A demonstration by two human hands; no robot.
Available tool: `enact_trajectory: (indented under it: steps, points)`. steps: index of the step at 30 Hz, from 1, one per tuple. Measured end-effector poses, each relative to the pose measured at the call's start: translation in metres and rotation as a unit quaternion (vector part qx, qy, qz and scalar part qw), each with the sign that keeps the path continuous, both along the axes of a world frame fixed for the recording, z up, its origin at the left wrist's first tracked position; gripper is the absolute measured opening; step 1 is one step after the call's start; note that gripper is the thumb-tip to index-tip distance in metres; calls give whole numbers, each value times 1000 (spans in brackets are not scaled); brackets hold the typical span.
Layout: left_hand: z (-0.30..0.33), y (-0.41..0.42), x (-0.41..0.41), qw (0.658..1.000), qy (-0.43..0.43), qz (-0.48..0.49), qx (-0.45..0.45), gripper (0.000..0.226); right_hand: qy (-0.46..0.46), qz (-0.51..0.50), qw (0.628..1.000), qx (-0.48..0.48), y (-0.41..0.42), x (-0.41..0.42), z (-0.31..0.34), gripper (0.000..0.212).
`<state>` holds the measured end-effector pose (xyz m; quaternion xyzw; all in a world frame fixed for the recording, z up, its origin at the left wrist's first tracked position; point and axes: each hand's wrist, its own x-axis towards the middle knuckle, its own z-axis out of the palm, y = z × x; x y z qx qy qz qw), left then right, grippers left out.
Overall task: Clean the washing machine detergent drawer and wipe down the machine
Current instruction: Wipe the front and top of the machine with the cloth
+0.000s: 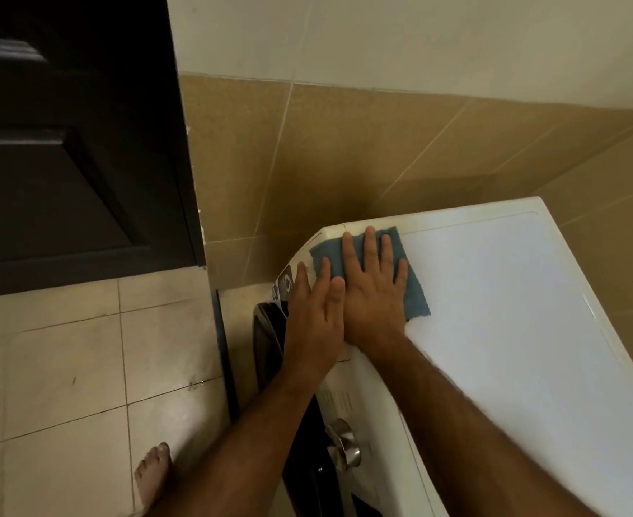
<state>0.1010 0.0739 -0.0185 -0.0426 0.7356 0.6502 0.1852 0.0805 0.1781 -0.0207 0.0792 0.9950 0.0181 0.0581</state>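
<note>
We pressed our right hand (372, 289) flat, fingers straight and spread, on a blue cloth (412, 292) that lay on the top of the white washing machine (512, 311), at its corner toward the middle of the frame, the cloth's left side reaching the rounded front edge. Our left hand (317, 315) lay just beside the right, touching it, fingers straight and together, resting over the front edge with the fingertips on the cloth. To the right of the cloth the top ran bare to its far edges near the tan wall tiles (345, 151). Below the hands, the machine's front showed a dark door (266, 341), a silver knob (343, 444) and a printed label (339, 399) too blurred to read. A dark cabinet (76, 143) filled the upper left, pale floor tiles (65, 367) lay lower left, with our bare foot (153, 475) at the bottom.
</note>
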Motion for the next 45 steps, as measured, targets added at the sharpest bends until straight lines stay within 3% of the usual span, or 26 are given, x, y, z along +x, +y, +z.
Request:
enact_trajectory:
  steps: [7,10,15,21,29,34,45]
  points:
    - [-17,-13,12,998,10,-60,-9,89,-10,-36,999,39,-22,29,4,77]
    - [-20,-21,16,997,-8,-78,-3,85,-27,-32,997,70,-30,37,5,77]
    - [-26,-34,18,998,-5,-56,20,72,-34,2,997,74,-28,15,4,76]
    - [-48,-43,43,997,-44,-53,38,81,3,-3,1000,24,-27,-8,8,79]
    - [-63,-39,76,997,-44,-54,44,76,-3,33,999,34,-20,71,9,79]
    - [-71,-25,90,996,-51,-19,68,81,-2,29,998,49,-24,37,9,87]
    - [-81,-23,56,996,-29,-33,79,78,-27,124,963,237,-40,-49,1,77]
